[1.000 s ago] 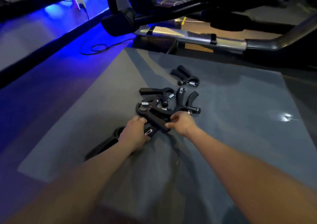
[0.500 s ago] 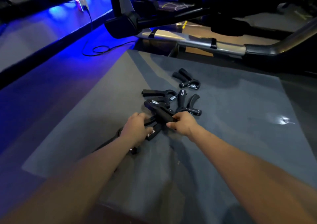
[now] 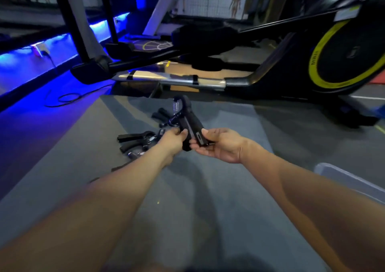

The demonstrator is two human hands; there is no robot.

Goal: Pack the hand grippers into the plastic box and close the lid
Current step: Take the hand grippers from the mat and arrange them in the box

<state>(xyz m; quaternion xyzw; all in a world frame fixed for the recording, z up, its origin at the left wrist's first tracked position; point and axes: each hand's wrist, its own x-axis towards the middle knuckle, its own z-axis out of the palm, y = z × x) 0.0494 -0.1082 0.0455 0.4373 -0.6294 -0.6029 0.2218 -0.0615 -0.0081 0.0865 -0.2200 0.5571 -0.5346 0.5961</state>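
Black hand gripper is up off the mat: our left hand and right hand each pinch a handle, likely to steady it. Plastic box waits at 4 o'clock; others lie at 9.

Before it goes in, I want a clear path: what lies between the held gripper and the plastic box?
In the head view, only the right hand and forearm cross bare grey mat between the held gripper and the plastic box.
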